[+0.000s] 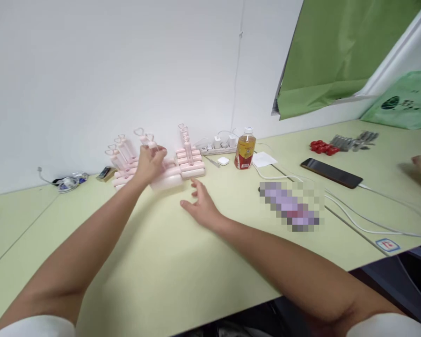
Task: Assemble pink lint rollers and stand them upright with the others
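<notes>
A heart-topped pink tube (151, 142) at the far left is gripped in the left hand (152, 164) over lying pink cylinders (193, 172); nearer and right, the right hand (203, 206) hovers with fingers parted; farther right stands a bottle (245, 150)

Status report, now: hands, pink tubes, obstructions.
Left hand at upright pink tubes, grip unclear. Right hand open, empty. Other tubes lying flat. Bottle off right, not blocking.
</notes>
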Motion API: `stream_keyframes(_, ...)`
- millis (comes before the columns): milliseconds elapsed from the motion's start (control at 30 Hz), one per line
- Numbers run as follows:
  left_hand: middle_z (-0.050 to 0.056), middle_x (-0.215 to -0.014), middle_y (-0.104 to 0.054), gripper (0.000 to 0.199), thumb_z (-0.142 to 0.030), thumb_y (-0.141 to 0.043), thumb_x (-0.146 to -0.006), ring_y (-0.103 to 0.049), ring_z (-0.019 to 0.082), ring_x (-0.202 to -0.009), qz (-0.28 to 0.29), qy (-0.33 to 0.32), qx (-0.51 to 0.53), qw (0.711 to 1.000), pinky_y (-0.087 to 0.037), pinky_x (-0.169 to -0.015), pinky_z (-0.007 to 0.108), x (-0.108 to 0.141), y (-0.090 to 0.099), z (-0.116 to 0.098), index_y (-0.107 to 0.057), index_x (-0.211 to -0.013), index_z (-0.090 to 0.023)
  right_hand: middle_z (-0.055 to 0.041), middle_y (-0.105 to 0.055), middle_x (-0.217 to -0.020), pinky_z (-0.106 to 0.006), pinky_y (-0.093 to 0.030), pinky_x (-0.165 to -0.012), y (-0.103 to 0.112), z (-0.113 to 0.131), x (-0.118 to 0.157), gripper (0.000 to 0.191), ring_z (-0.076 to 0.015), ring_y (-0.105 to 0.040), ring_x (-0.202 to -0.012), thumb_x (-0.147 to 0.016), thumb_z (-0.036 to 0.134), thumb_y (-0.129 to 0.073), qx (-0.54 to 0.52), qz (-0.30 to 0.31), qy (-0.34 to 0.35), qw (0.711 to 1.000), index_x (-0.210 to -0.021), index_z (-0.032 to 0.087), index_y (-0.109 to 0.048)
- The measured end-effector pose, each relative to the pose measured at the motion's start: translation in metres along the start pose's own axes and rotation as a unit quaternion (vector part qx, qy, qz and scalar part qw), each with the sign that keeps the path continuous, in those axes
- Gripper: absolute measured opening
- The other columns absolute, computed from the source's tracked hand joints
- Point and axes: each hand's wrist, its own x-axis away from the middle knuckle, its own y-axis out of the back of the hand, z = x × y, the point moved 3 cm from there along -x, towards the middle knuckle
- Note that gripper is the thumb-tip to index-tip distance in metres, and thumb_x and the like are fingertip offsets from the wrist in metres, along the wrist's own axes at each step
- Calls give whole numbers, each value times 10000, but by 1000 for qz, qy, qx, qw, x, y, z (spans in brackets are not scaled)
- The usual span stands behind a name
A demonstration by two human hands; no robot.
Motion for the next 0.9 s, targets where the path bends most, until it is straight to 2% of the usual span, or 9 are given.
stream_keyframes(67, 88, -986, -543, 336, -395, -516, -836, -527, 276, -1037, 22, -10, -9, 1000, -416, -1001, 439, 38, -4, -14, -698, -989, -159, -152, -396, -1458, -443, -497, -945, 7, 2, -6, 847, -276, -496, -1218, -744, 402, -740, 25, -7, 49, 998, -1470, 239, -336)
stream_keyframes(200, 103, -1029, -514, 337, -412, -502, -891, -490, 277, -1091, 38, -38, -21, 998, -407, -1020, 433, 84, -14, -27, -702, -1009, -167, -118, -564, -1294, -379, -518, -862, 11, -1, -14, 751, -214, -622, -981, -725, 319, -754, -2, 99, 54, 994, -1398, 210, -437)
stream_keyframes(367, 94, -947, -479, 434, -463, -464, -926, -464, 287, -1076, 56, -12, -40, 998, -392, -1039, 489, 83, 0, -11, -680, -1157, -166, -74, -649, -1083, -356, -486, -856, 31, -8, -26, 456, -202, -614, -914, -739, 253, -715, 108, 93, 58, 988, -1175, 165, -613)
stream_keyframes(533, 59, -952, -446, 384, -240, -568, -809, -546, 204, -859, -28, 59, -22, 998, -456, -986, 458, 90, 35, 12, -696, -1166, -178, -65, -663, -1071, -369, -480, -873, 59, -21, -44, 385, -223, -614, -955, -771, 232, -644, 144, 100, 38, 984, -1152, 175, -621)
stream_keyframes(600, 47, -928, -461, 453, -147, -560, -746, -564, 184, -821, -47, 74, 12, 996, -491, -938, 429, 102, 41, 15, -696, -1177, -185, -92, -638, -1168, -400, -463, -938, 68, -16, -46, 443, -251, -597, -1058, -747, 203, -641, 152, 50, 54, 986, -1188, 180, -607)
stream_keyframes(700, 48, -946, -508, 509, -140, -552, -737, -623, 183, -841, -73, 125, 140, 979, -548, -740, 335, 119, 42, 17, -662, -1229, -205, -125, -584, -1245, -443, -404, -1031, 76, 8, -36, 406, -290, -518, -1202, -729, 209, -641, 163, -114, 130, 971, -1134, 182, -619)
stream_keyframes(767, 45, -999, -515, 520, -169, -575, -752, -665, 181, -877, -95, 164, 240, 952, -537, -643, 265, 129, 38, 17, -631, -1265, -230, -109, -615, -1120, -432, -439, -975, 70, 24, -20, 302, -273, -558, -1092, -780, 290, -630, 137, -172, 168, 961, -1063, 185, -628)
stream_keyframes(833, 34, -1013, -502, 531, -191, -609, -766, -686, 182, -924, -111, 178, 310, 927, -535, -641, 230, 136, 32, 14, -604, -1293, -255, -71, -639, -985, -374, -489, -840, 50, 31, -4, 320, -211, -597, -871, -808, 378, -643, 78, -88, 146, 982, -1065, 189, -623)
stream_keyframes(900, 30, -1024, -492, 554, -217, -642, -780, -690, 189, -965, -111, 174, 353, 912, -550, -671, 229, 142, 26, 8, -573, -1326, -275, -63, -648, -1006, -324, -495, -712, 24, 28, 10, 462, -162, -582, -738, -779, 428, -693, 16, 38, 80, 996, -1159, 191, -583)
